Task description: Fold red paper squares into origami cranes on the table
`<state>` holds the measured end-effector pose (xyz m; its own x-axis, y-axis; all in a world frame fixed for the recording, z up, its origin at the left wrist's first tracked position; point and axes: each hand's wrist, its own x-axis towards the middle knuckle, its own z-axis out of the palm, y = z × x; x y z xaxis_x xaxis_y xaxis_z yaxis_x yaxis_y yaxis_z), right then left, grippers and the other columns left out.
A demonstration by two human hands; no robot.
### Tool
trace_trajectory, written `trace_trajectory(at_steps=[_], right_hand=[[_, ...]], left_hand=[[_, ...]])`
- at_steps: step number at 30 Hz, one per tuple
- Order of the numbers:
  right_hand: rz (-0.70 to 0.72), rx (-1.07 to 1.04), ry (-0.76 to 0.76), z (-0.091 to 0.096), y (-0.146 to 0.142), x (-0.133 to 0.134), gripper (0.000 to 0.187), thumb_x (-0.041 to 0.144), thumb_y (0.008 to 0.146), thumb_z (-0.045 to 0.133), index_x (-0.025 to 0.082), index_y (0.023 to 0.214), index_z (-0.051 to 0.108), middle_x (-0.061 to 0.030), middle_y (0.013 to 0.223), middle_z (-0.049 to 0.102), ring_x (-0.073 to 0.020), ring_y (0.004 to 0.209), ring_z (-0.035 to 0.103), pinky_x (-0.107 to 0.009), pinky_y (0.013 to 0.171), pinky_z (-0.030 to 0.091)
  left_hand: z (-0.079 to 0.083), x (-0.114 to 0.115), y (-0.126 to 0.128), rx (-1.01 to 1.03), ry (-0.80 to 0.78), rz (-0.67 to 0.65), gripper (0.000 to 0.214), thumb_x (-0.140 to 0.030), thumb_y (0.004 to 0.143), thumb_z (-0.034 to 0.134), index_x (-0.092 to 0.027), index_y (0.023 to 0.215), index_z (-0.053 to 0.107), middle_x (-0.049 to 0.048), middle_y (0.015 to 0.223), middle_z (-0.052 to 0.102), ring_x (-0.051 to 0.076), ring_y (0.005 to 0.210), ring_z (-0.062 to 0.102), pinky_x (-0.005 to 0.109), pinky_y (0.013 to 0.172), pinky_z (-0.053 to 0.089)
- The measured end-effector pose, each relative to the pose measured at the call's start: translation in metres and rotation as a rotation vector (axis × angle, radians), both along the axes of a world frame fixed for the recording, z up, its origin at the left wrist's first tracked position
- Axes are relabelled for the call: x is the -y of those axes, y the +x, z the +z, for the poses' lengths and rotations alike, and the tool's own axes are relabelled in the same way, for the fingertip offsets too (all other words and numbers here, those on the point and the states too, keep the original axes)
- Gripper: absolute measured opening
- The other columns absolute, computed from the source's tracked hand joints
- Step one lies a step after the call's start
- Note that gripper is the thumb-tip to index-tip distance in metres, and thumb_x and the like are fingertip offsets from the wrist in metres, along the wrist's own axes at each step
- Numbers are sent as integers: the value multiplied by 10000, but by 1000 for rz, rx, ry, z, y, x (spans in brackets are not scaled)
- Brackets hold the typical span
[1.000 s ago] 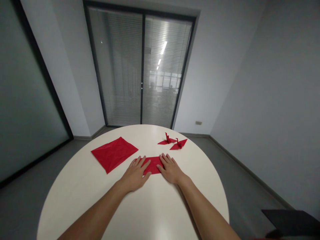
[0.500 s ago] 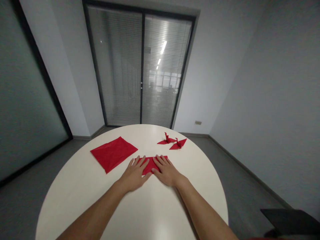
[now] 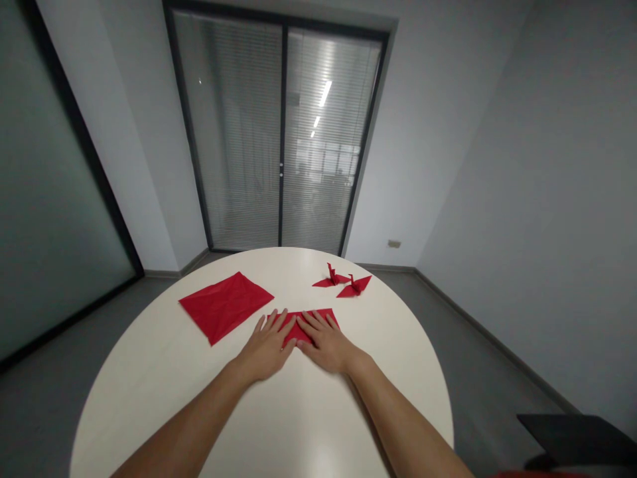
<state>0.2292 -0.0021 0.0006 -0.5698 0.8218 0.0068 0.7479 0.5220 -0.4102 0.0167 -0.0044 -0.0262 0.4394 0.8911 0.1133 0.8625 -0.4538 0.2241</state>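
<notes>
Both my hands lie flat on a folded piece of red paper (image 3: 326, 315) near the middle of a round white table (image 3: 149, 378). My left hand (image 3: 267, 344) presses its left part with fingers stretched out. My right hand (image 3: 324, 342) rests on its middle, fingers spread, almost touching the left hand. Most of the folded paper is hidden under my hands.
A flat stack of red paper sheets (image 3: 221, 305) lies to the left. Two folded red paper cranes (image 3: 343, 282) stand at the far right of the table. A dark object (image 3: 577, 439) sits at the lower right. Glass doors with blinds (image 3: 281, 133) are beyond the table.
My right hand has slid left along the folded red paper toward my left hand, uncovering the paper's right end. My left hand has stayed in place.
</notes>
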Motion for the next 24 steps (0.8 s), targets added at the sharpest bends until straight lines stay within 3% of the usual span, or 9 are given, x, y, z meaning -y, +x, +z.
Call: trace_trajectory(at_steps=[4,8,15,19,24], right_hand=[[-26,8,-26,-4,6,-4,813,669,942,408,189,1576,241,-123,1631,203,-323,1528,95,-533,1225,60],[12,-26,-7,-3,12,-7,815,644,923,471,176,1564,282,-134,1607,285,-315,1515,178,-527,1225,102],[26,-95,141,1,12,-7,668,546,914,558,169,1462,495,-160,1485,499,-338,1398,419,-508,1153,315],[50,-101,184,3,11,-7,633,505,883,620,179,1421,547,-153,1461,528,-338,1377,447,-498,1144,335],[75,-153,200,8,10,-4,447,355,946,526,203,1356,618,-110,1413,585,-271,1322,519,-410,1130,377]], left_hand=[[-4,0,-4,36,4,3,691,-604,980,314,-216,1552,316,133,1633,227,354,1511,175,554,1204,155],[-4,0,-9,72,20,-19,688,-631,960,359,-258,1538,348,113,1624,272,343,1508,198,551,1208,145],[7,1,-10,90,54,-22,626,-602,960,403,-229,1455,494,119,1539,443,328,1455,343,547,1204,173],[6,-2,-10,120,86,-22,542,-560,978,398,-240,1374,583,104,1469,536,306,1414,414,533,1195,207],[8,-3,-11,149,118,-19,478,-522,992,394,-256,1304,640,87,1413,594,298,1367,471,537,1173,260]])
